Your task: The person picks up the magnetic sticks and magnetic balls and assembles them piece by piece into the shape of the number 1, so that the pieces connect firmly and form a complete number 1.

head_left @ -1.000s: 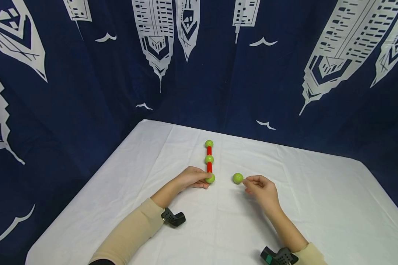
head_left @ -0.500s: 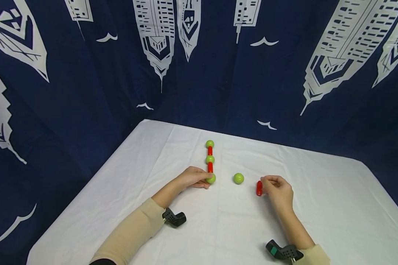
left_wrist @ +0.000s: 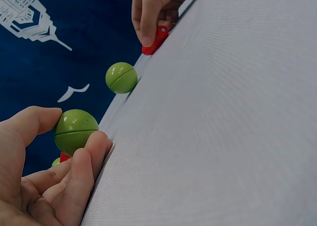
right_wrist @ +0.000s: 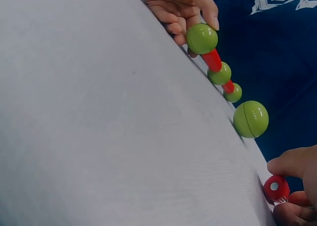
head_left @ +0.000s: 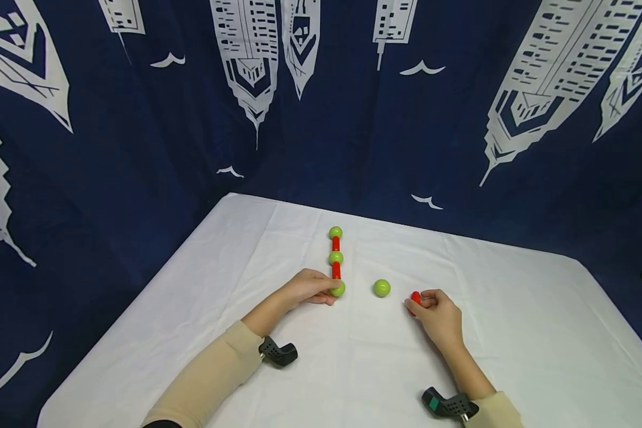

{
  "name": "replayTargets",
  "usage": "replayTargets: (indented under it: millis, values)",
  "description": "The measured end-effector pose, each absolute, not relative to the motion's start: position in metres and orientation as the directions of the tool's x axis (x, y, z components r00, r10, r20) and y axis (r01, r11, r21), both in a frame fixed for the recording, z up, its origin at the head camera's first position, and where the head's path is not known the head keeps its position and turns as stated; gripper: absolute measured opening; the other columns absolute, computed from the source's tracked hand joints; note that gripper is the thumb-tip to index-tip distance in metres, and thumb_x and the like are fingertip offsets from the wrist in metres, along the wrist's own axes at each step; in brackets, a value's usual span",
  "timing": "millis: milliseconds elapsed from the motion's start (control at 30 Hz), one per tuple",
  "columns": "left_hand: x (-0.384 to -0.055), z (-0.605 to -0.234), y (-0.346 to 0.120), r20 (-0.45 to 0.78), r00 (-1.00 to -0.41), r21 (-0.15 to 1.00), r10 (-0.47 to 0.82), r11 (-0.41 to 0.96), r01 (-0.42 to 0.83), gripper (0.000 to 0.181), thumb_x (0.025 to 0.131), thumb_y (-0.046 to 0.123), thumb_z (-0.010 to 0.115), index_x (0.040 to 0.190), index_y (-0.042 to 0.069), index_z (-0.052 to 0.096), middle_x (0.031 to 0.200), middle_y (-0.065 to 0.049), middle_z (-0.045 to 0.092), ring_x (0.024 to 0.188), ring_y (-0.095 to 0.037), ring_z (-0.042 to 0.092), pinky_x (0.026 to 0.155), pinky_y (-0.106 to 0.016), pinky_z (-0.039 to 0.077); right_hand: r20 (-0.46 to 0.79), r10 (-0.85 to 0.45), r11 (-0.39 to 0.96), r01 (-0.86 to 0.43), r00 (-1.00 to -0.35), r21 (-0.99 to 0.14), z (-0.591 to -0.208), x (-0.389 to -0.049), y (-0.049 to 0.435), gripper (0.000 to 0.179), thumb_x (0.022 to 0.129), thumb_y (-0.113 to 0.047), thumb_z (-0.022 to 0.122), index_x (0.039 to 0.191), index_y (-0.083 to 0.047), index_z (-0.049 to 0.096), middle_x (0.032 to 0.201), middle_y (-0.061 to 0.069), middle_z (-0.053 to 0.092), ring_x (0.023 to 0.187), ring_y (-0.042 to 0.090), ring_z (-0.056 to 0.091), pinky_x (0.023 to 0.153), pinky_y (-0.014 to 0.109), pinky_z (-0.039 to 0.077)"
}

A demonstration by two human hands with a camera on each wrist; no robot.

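My left hand [head_left: 306, 289] pinches the near green ball [head_left: 339, 289] of a straight chain, thumb on one side and fingers on the other. Two red rods [head_left: 336, 271] join this ball to a middle ball [head_left: 336, 257] and a far ball [head_left: 335, 232]. To the right of the chain, a loose green ball [head_left: 382, 288] lies apart on the white cloth. My right hand [head_left: 441, 315] pinches a separate red rod [head_left: 415, 296] between thumb and fingers, right of that ball. In the right wrist view, a round silvery spot shows on the rod's end [right_wrist: 274, 187].
A white cloth [head_left: 353, 368] covers the table. Behind it hangs a dark blue curtain [head_left: 331, 160] with white building and bird prints. Black devices [head_left: 449, 404] sit at both wrists, close over the cloth.
My right hand has moved from beside the loose ball to the right, uncovering the red rod, and has then taken it between thumb and fingers. My left hand stays on the chain's near ball.
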State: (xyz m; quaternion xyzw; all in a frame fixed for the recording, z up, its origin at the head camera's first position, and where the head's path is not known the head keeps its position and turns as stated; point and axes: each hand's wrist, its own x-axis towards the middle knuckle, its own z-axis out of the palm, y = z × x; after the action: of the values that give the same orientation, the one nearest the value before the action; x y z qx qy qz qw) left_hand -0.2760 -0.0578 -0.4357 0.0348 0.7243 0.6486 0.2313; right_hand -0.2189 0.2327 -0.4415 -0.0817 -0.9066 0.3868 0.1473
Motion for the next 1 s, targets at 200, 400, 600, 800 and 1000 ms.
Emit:
replayTargets:
  millis: [200,400,600,800,1000]
  values:
    - [-0.2756,-0.4355,-0.0586,-0.293,-0.888,0.955,0.354,0.149,-0.255,0.031,0.087,0.029,0.074,0.096,-0.001,0.071,0.070,-0.004,0.069,0.062,-0.008,0.066,0.058,-0.013,0.053,0.226,0.233,0.739,0.021,-0.946,-0.673,-0.4416,-0.2192,0.2301,0.034,0.084,-0.020,0.076,0.102,0.005,0.062,0.076,0.008,0.060,0.065,0.018,0.057,0.055,0.023,0.043]
    - [-0.2747,-0.4338,-0.0581,-0.295,-0.890,0.954,0.346,0.159,-0.255,0.031,0.087,0.030,0.074,0.095,0.000,0.071,0.069,-0.004,0.068,0.062,-0.008,0.066,0.058,-0.014,0.053,0.222,0.217,0.751,0.017,-0.951,-0.660,-0.4390,-0.2184,0.2307,0.026,0.084,-0.016,0.072,0.097,0.005,0.063,0.075,0.008,0.059,0.069,0.023,0.056,0.060,0.028,0.043]
    - [-0.2749,-0.4339,-0.0580,-0.289,-0.890,0.956,0.354,0.155,-0.249,0.030,0.087,0.030,0.074,0.093,0.000,0.071,0.069,-0.004,0.068,0.062,-0.008,0.066,0.057,-0.013,0.053,0.205,0.227,0.738,0.031,-0.952,-0.674,-0.4364,-0.2178,0.2322,0.023,0.084,-0.014,0.069,0.096,0.006,0.064,0.072,0.007,0.059,0.064,0.019,0.056,0.058,0.027,0.042]
    - [-0.2760,-0.4344,-0.0578,-0.286,-0.890,0.957,0.355,0.150,-0.247,0.031,0.087,0.030,0.074,0.094,0.000,0.071,0.070,-0.004,0.068,0.062,-0.008,0.066,0.058,-0.013,0.053,0.178,0.246,0.700,0.048,-0.953,-0.712,-0.4356,-0.2196,0.2331,0.024,0.085,-0.014,0.068,0.097,0.006,0.065,0.072,0.008,0.060,0.056,0.012,0.058,0.056,0.024,0.043]
    - [-0.2763,-0.4359,-0.0584,-0.287,-0.892,0.956,0.349,0.158,-0.246,0.031,0.087,0.029,0.074,0.095,0.000,0.071,0.070,-0.004,0.069,0.063,-0.008,0.066,0.057,-0.013,0.053,0.159,0.282,0.660,0.071,-0.946,-0.748,-0.4363,-0.2208,0.2325,0.025,0.085,-0.017,0.069,0.097,0.005,0.066,0.071,0.005,0.061,0.056,0.010,0.056,0.052,0.020,0.042]
